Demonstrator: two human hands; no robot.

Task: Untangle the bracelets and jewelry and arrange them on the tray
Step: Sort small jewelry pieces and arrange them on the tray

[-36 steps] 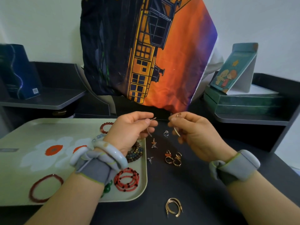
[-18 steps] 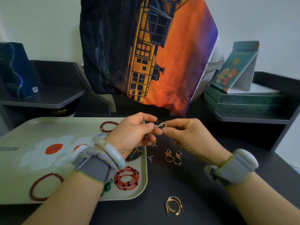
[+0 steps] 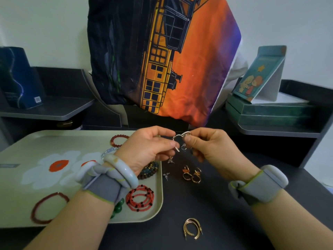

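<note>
My left hand and my right hand both pinch thin silver hoop earrings, held together in the air above the dark table. A small silver ring lies on the table below them. The pale green flower-print tray lies at the left with a dark red bead bracelet, a coiled red bead strand, a dark bead bracelet, a red bead bracelet and green beads. On the table are gold clip earrings, gold hoops and small silver charms.
A large orange and dark printed cushion leans behind the hands. A blue box stands on a shelf at the left. Green boxes with a propped card fill the right shelf. The black table runs right of the tray.
The two hands, apart a second ago with one silver hoop each, have come together. The hoops now touch between the fingertips, raised slightly.
</note>
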